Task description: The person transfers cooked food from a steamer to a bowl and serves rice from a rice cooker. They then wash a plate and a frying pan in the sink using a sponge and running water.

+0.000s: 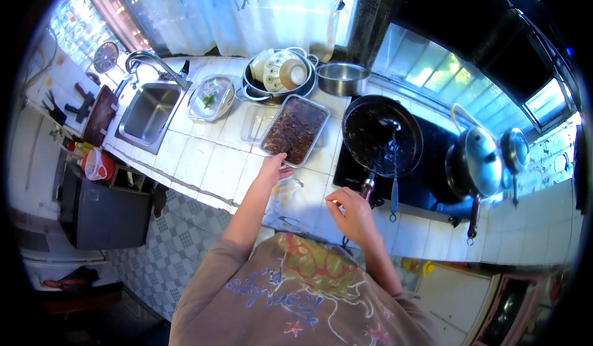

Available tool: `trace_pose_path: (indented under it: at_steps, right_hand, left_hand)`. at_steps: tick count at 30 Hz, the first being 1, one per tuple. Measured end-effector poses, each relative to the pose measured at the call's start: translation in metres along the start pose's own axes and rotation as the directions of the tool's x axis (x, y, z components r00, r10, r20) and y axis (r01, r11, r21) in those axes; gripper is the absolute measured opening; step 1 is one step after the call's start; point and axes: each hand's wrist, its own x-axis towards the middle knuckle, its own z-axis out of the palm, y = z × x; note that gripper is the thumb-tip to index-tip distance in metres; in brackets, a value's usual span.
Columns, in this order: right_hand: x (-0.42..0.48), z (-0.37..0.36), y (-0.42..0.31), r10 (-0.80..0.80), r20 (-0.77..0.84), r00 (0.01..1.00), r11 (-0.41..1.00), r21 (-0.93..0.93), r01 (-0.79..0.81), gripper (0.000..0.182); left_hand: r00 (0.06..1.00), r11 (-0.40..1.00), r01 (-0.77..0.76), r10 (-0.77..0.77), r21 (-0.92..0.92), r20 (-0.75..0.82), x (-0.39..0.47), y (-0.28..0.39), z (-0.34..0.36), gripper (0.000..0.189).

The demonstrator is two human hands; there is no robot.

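Observation:
My left hand (274, 169) grips the near edge of a clear rectangular food container (324, 114) filled with dark brown, shredded-looking food (296, 126). Beneath and left of it lies another clear container or lid (250, 123). My right hand (354, 211) is over the counter's front edge with its fingers curled, near the brown handle (367, 187) of a dark frying pan (361, 137); nothing shows in its fingers. A metal ladle (394, 184) rests in the pan, its handle over the near rim. A crumpled plastic bag (282, 195) lies between my hands.
Left are a sink (150, 110) with a faucet (157, 61) and a covered container (211, 97) with greens. Behind stand a pot of bowls (278, 97) and a steel strainer pot (343, 80). A lidded pan (479, 161) sits on the black stove (435, 184) at right.

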Motion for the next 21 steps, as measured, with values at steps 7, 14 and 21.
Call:
trace_pose_path:
  at_steps: [7,14,21]
  right_hand:
    - [-0.005,-0.012,0.001,-0.003,0.014,1.000,1.000,0.019,0.002,0.006]
    - [-0.006,-0.023,0.008,-0.018,-0.001,1.000,1.000,-0.024,0.018,0.006]
    - [-0.005,-0.030,0.024,-0.006,0.004,1.000,1.000,0.000,0.006,0.007]
  left_hand:
    - [0.992,0.991,0.126,-0.125,-0.041,0.010,0.034,0.002,-0.002,0.018]
    - [0.994,0.994,0.108,-0.108,-0.022,0.008,0.040,0.009,0.004,0.017]
    - [0.994,0.994,0.108,-0.108,-0.035,0.001,0.046,0.008,0.007,0.015]
